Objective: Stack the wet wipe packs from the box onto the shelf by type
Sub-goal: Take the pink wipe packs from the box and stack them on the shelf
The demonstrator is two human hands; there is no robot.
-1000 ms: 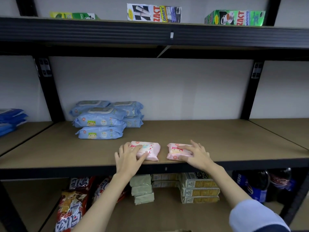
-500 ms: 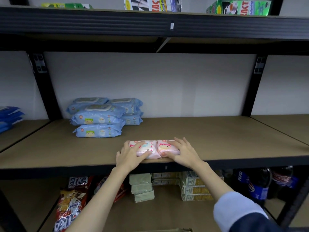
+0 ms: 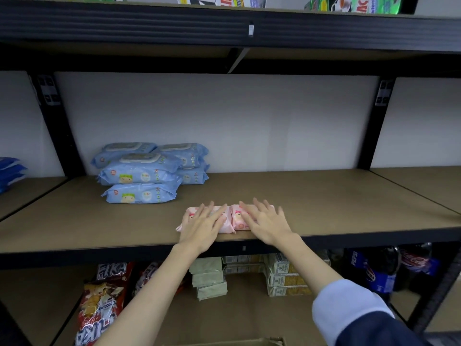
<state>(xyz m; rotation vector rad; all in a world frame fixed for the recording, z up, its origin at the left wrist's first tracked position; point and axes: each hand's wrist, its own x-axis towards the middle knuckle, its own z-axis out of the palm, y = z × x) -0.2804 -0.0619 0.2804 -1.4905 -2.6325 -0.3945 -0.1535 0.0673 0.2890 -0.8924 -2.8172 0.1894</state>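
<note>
Hands lie flat and spread, the left hand (image 3: 203, 224) and right hand (image 3: 265, 222) each pressing one small pink soft-plastic wipe pack (image 3: 238, 218) at the brown shelf board's (image 3: 324, 203) front edge; push both back evenly, touching, well apart from the blue packs (image 3: 142, 176).

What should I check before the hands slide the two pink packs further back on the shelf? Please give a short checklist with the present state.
1. Both pink packs covered: left hand lies flat on the left pink pack, right hand on the right pink pack: ok.
2. Packs side by side, edges meeting: ok.
3. Packs fully on the shelf: they lie at its front edge; any overhang: cannot tell.
4. Path behind the packs free: bare board up to the wall: ok.
5. Types kept apart: blue packs stacked to the left rear, not touching the pink ones: ok.
6. More packs left in the box: only its rim shows: cannot tell.
</note>
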